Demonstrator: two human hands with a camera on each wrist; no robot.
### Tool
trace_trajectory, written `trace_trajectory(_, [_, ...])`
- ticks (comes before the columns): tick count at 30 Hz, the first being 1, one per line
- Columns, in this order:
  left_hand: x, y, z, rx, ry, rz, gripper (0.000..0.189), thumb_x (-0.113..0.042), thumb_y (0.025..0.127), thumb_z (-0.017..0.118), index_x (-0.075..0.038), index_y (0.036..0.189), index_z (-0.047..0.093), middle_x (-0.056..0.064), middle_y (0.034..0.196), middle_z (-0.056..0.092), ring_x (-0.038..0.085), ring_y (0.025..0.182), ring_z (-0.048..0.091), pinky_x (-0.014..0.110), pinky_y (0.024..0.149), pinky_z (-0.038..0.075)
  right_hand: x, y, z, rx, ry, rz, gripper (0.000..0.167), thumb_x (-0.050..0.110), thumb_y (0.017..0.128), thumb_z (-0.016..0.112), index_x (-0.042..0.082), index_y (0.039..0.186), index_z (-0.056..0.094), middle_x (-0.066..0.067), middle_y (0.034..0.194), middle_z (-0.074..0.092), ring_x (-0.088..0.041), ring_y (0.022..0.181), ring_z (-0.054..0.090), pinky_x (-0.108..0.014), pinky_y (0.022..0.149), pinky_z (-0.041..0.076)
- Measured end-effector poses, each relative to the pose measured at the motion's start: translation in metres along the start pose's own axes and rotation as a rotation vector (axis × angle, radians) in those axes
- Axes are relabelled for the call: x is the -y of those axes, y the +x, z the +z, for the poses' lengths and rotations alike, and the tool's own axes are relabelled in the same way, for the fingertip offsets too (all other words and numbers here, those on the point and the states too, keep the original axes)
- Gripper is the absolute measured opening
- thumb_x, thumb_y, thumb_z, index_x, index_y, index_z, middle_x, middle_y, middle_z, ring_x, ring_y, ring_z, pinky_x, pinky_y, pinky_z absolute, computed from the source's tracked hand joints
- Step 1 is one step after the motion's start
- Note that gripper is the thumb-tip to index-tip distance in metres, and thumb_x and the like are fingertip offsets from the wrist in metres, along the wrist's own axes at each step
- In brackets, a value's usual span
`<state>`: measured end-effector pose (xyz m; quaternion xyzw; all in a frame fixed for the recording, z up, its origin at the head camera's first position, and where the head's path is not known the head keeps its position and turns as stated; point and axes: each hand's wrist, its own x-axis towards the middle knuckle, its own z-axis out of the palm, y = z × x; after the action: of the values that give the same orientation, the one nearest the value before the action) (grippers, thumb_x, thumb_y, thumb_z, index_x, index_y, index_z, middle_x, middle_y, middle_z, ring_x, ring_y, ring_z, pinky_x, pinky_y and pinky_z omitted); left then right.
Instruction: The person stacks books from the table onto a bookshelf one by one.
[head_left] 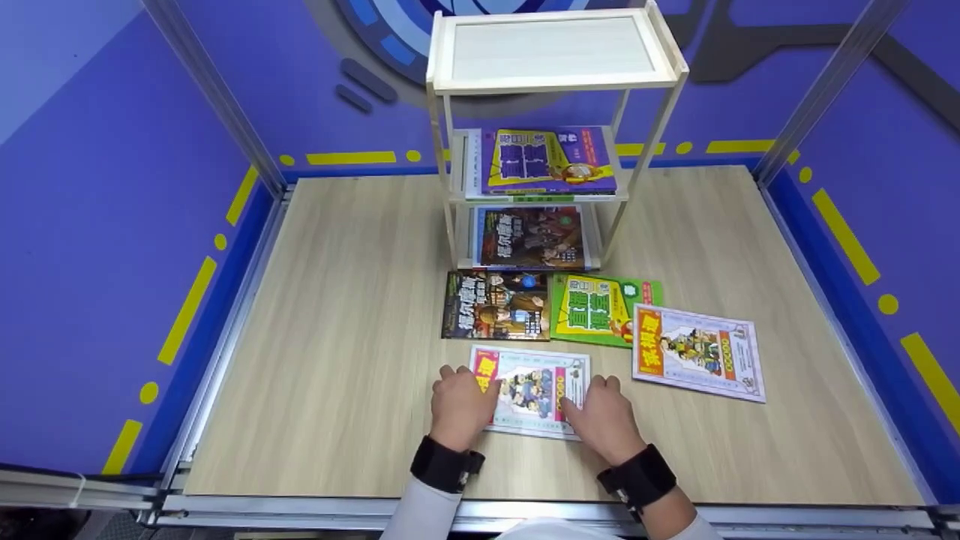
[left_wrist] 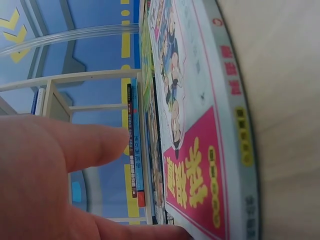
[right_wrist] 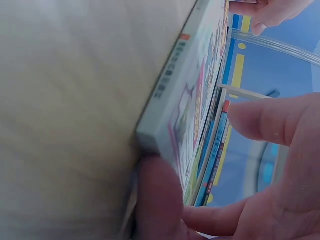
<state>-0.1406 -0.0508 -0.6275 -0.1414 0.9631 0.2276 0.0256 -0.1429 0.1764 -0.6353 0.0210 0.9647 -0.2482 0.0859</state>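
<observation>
A pale comic book with a pink title block lies flat on the table at the front middle. My left hand is at its left side, fingers along the edge. In the left wrist view, the left thumb stands raised off the cover, above the pink title. At the opposite side, my right hand has a fingertip against the book's corner. The right wrist view shows the right thumb lifted apart from the cover. The book's printed spine faces the table's front edge.
Behind lie a dark book and a green book; a similar pale comic with an orange title overlaps the green one. A wooden shelf stands at the back, with books on two lower levels. Purple panels enclose the table.
</observation>
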Motion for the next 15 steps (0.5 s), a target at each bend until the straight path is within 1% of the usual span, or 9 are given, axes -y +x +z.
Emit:
trace_trajectory(3, [0.0011, -0.0001, 0.0006, -0.007, 0.014, 0.011, 0.063, -0.053, 0.093, 0.077, 0.01, 0.103, 0.072, 0.019, 0.096, 0.062, 0.033, 0.081, 0.063, 0.044, 0.069, 0.053, 0.0025, -0.0002, -0.0006, 0.024, 0.004, 0.009, 0.074, 0.04, 0.095, 0.075, -0.023, 0.129, 0.055, -0.029, 0.113, 0.057, -0.026, 0.078, 0.061, -0.048, 0.076, 0.06])
trace_trajectory(7, [0.0028, -0.0005, 0.0016, -0.021, 0.037, -0.007, 0.064, -0.054, 0.092, 0.077, 0.009, 0.103, 0.072, 0.018, 0.095, 0.062, 0.032, 0.081, 0.062, 0.043, 0.069, 0.051, 0.0023, -0.0019, -0.002, 0.041, 0.003, 0.017, 0.074, 0.04, 0.095, 0.075, -0.023, 0.129, 0.056, -0.03, 0.113, 0.059, -0.027, 0.08, 0.061, -0.047, 0.076, 0.06])
trace_trajectory(10, [0.0021, -0.0016, 0.0021, -0.016, 0.003, -0.02, 0.064, -0.053, 0.092, 0.078, 0.009, 0.105, 0.07, 0.018, 0.093, 0.062, 0.03, 0.077, 0.062, 0.042, 0.066, 0.052, 0.0013, -0.0029, -0.0035, 0.051, 0.006, 0.02, 0.074, 0.04, 0.095, 0.074, -0.023, 0.13, 0.056, -0.03, 0.113, 0.059, -0.027, 0.081, 0.061, -0.048, 0.077, 0.059])
trace_trajectory(13, [0.0004, -0.004, 0.0026, -0.001, -0.038, -0.007, 0.065, -0.052, 0.092, 0.078, 0.011, 0.106, 0.069, 0.017, 0.09, 0.062, 0.028, 0.073, 0.064, 0.041, 0.063, 0.054, 0.0008, -0.0024, -0.0044, 0.063, 0.028, 0.016, 0.075, 0.04, 0.095, 0.074, -0.023, 0.13, 0.055, -0.029, 0.113, 0.059, -0.028, 0.083, 0.061, -0.049, 0.078, 0.058])
trace_trajectory(15, [0.0, -0.0052, 0.0031, 0.006, -0.052, 0.001, 0.065, -0.052, 0.092, 0.078, 0.011, 0.106, 0.069, 0.016, 0.089, 0.062, 0.029, 0.073, 0.064, 0.041, 0.063, 0.055, 0.0014, -0.0018, -0.0047, 0.073, 0.046, 0.017, 0.076, 0.041, 0.096, 0.074, -0.024, 0.13, 0.054, -0.029, 0.112, 0.059, -0.028, 0.083, 0.061, -0.049, 0.079, 0.058])
